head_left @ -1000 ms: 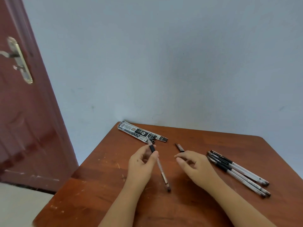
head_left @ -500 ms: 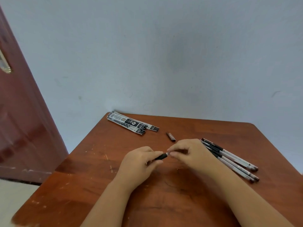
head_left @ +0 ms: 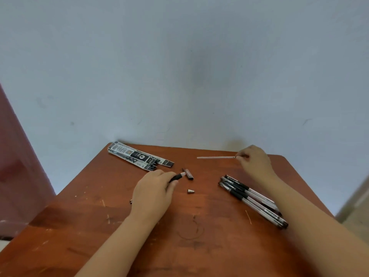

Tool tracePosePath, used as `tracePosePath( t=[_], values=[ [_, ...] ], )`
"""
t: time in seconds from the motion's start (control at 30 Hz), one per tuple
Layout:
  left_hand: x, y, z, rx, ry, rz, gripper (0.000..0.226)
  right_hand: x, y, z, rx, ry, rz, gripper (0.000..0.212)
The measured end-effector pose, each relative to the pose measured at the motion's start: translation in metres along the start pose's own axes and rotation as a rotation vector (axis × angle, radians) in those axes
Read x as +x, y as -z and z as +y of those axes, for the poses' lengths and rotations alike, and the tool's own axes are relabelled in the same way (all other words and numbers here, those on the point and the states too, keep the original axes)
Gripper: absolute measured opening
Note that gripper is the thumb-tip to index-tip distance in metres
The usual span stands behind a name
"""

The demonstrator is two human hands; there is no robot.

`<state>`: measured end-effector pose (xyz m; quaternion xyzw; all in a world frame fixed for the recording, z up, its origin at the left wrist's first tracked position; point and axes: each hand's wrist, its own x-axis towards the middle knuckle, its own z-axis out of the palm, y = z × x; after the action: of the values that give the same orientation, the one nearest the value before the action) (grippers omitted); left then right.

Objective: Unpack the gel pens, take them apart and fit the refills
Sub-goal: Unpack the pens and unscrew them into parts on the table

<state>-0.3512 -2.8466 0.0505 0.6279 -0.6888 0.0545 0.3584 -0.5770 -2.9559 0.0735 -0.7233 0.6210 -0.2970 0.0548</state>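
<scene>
- A person's left hand (head_left: 152,193) rested near the middle of the wooden table (head_left: 199,246), its fingers curled round a pen barrel (head_left: 177,177) whose black grip end poked out toward the right.
- The right hand (head_left: 254,162) reached to the far right side of the table, its fingers pinching the right end of a thin pale refill (head_left: 215,157) that lay level, pointing left, close to the table's far edge.
- A small metal tip cone (head_left: 190,191) lay loose on the table, just right of the left hand and well apart from the refill.
- A dark cap (head_left: 188,174) lay beyond the cone, just beside the barrel's open end; whether the two touched could not be told.
- A cluster of gel pens (head_left: 252,200), clear-bodied with black grips, lay side by side at the right, slanting from the centre toward the near right, just left of the right forearm.
- Flattened black-and-white packaging (head_left: 137,155) sat at the table's far left corner, against the pale blue wall (head_left: 179,66).
- A tiny dark piece (head_left: 131,201) showed at the left edge of the left hand; what it was could not be made out.
- A reddish-brown door (head_left: 18,166) stood at the left of the scene.
</scene>
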Motion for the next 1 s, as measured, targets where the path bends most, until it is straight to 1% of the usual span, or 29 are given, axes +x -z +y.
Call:
tracePosePath(
  t=[0.07,0.2,0.3,0.4,0.5,0.57,0.63,0.7,0.77,0.83,0.9,1.0],
  values=[
    [0.009,-0.008,0.003,-0.032,0.033,-0.010,0.022,0.011,-0.013,0.006,-0.029,-0.065,-0.044,0.017],
    [0.016,-0.016,0.001,-0.085,0.134,-0.046,0.023,0.024,-0.023,0.014,-0.106,-0.108,-0.159,0.016],
    [0.009,-0.014,-0.003,-0.239,0.225,-0.064,0.017,0.028,-0.027,0.021,-0.151,-0.093,-0.213,0.016],
    [0.004,-0.008,-0.005,-0.373,0.299,-0.042,0.021,0.031,-0.025,0.025,-0.125,-0.079,-0.255,0.016],
    [0.007,-0.007,0.000,-0.368,0.320,-0.005,0.024,0.028,-0.018,0.022,-0.083,-0.029,-0.257,0.019],
    [0.009,-0.007,0.005,-0.378,0.322,0.010,0.024,0.022,-0.010,0.013,-0.023,0.054,-0.222,0.019],
    [0.010,-0.006,0.009,-0.440,0.355,-0.002,0.020,0.012,0.000,0.000,0.043,0.151,-0.207,0.019],
    [0.009,-0.005,0.011,-0.538,0.413,0.010,0.021,-0.003,0.009,-0.016,0.116,0.229,-0.227,0.018],
    [0.008,-0.002,0.012,-0.680,0.484,0.040,0.014,-0.019,0.015,-0.032,0.165,0.285,-0.270,0.018],
    [0.007,0.001,0.013,-0.876,0.513,0.063,0.022,-0.036,0.016,-0.046,0.220,0.329,-0.319,0.019],
    [0.005,0.003,0.016,-1.043,0.513,0.064,0.029,-0.051,0.013,-0.058,0.273,0.351,-0.378,0.020],
    [0.003,0.002,0.020,-1.188,0.527,0.067,0.026,-0.069,0.002,-0.070,0.275,0.341,-0.449,0.024]
  ],
)
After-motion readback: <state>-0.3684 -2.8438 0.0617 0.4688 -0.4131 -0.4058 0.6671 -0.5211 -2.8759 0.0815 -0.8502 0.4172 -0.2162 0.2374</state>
